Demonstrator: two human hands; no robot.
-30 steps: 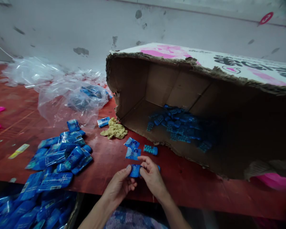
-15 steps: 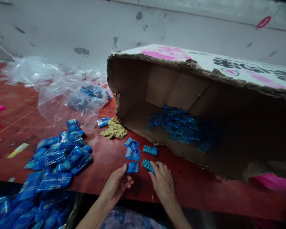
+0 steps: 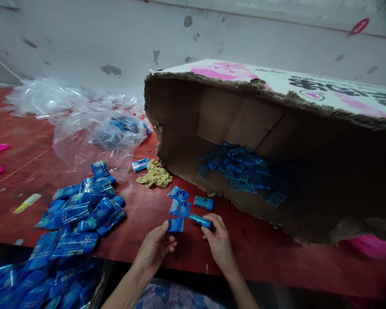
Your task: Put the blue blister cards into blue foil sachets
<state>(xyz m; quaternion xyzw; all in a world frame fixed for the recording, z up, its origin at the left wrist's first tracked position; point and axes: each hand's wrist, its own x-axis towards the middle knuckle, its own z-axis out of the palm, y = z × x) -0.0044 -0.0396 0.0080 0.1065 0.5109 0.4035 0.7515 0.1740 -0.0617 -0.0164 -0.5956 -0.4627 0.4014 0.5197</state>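
Note:
Between thumb and fingers, my left hand [image 3: 157, 244] pinches a small blue printed sleeve [image 3: 175, 224] above the table's front. Just to its right, my right hand [image 3: 219, 240] grips the blue-capped end of a clear bottle of blue beads [image 3: 200, 220], whose other end points at the sleeve. Another bead bottle [image 3: 203, 202] lies behind it on the red table. Two flat blue sleeves [image 3: 179, 208] lie to the left of that bottle. More bead bottles [image 3: 241, 167] form a heap inside the cardboard box.
The torn-edged cardboard box [image 3: 176, 111] lies on its side at the right. A pile of blue packets [image 3: 80, 210] covers the left front, with more packets [image 3: 41, 283] in a container below. Behind are clear plastic bags [image 3: 80, 141] and a crumpled yellow cloth [image 3: 155, 175].
My right hand has picked up the bead bottle from the table and turned it towards the sleeve. My left hand has moved slightly left with the sleeve.

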